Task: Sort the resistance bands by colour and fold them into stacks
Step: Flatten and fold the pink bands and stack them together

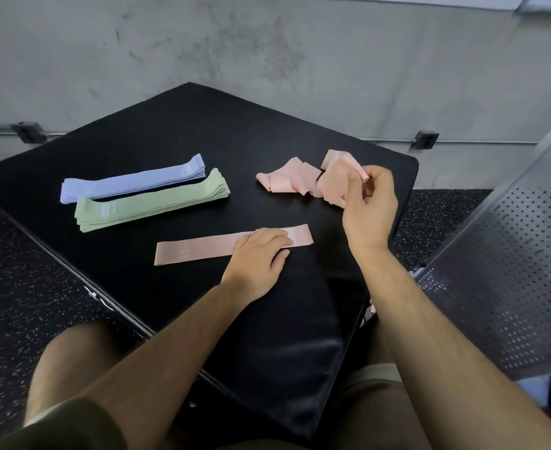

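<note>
On the black padded surface (202, 131) lie a flat stack of blue bands (131, 181) and, just in front of it, a flat stack of green bands (150, 203). A single pink band (199, 248) lies flat nearer to me; my left hand (261, 251) rests palm down on its right part. At the right, a loose heap of pink bands (293, 178) lies crumpled. My right hand (369, 206) pinches a pink band (339, 177) from that heap and holds it lifted.
A grey concrete wall stands behind the padded surface, with a conduit and brackets (425, 139) along its base. A perforated metal panel (507, 264) rises at the right. The floor (17, 287) is dark speckled rubber. My knees sit under the near edge.
</note>
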